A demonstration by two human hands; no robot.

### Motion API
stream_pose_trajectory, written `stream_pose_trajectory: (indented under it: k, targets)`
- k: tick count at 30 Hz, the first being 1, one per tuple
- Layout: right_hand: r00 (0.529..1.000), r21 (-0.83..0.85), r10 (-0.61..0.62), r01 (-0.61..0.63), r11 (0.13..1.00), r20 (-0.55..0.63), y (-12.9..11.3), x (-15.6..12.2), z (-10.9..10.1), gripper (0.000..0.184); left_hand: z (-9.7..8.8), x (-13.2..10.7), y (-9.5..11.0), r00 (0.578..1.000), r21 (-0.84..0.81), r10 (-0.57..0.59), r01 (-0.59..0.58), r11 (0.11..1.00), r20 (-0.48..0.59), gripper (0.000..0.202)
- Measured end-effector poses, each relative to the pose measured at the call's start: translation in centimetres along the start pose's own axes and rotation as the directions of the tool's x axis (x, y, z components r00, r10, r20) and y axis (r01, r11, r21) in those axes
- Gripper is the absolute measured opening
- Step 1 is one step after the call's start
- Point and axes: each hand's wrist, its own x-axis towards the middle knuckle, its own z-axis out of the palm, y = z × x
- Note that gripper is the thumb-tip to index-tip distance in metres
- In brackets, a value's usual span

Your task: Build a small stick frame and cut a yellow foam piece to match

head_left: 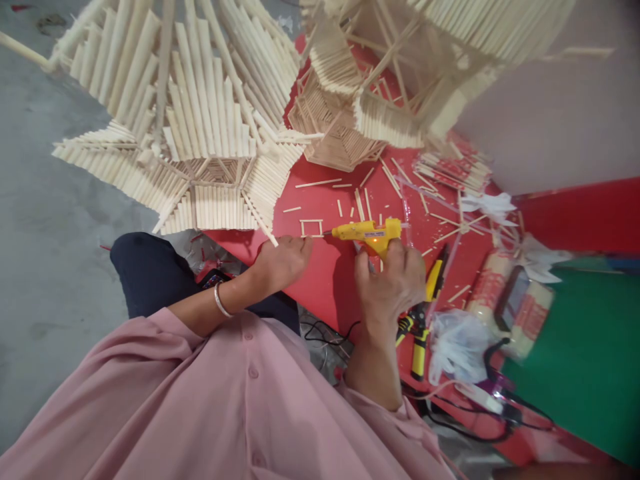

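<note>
In my right hand [393, 280] is a yellow hot glue gun [367, 231], its small orange light lit. Its nozzle points left and meets the near right corner of a small rectangular frame of thin wooden sticks [312, 221]. My left hand [286, 265] is closed, fingertips pressed at the frame's near left corner; the exact grip is partly hidden. Just beyond the left hand stands a large star-like structure of wooden sticks [210, 208]. Loose thin sticks [361, 205] lie about the red table [325, 280].
A second large stick structure [390, 120] stands at the back. Right of my right hand lie yellow-and-black pliers [419, 353], a clear plastic bag [457, 343], packed stick bundles [493, 280] and a phone [513, 297]. Cables [465, 433] run along the near right edge.
</note>
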Motion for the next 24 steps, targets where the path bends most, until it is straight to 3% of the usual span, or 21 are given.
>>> stream_pose_trajectory:
  k: [7,13,19,24]
  targets:
    - [1.0,0.006,0.011,-0.011,1.0,0.004,-0.1,-0.2,0.1,0.048,0.1,-0.1,0.0,1.0,-0.001,-0.002,0.002,1.0,-0.014,0.042]
    - [0.995,0.091,0.102,-0.102,0.991,0.005,0.4,-0.5,1.1,0.059,-0.1,-0.1,0.0,1.0,-0.007,-0.006,0.006,1.0,0.0,0.043]
    - [0.978,0.179,0.204,-0.21,0.961,0.047,2.6,-1.3,2.3,0.05,-0.2,-0.1,-0.2,1.0,-0.007,-0.019,0.019,1.0,0.002,0.042]
    - [0.96,0.173,0.257,-0.273,0.946,0.11,4.6,-2.9,2.4,0.056,-0.1,0.0,-0.5,1.0,-0.008,0.001,-0.001,1.0,0.011,0.041]
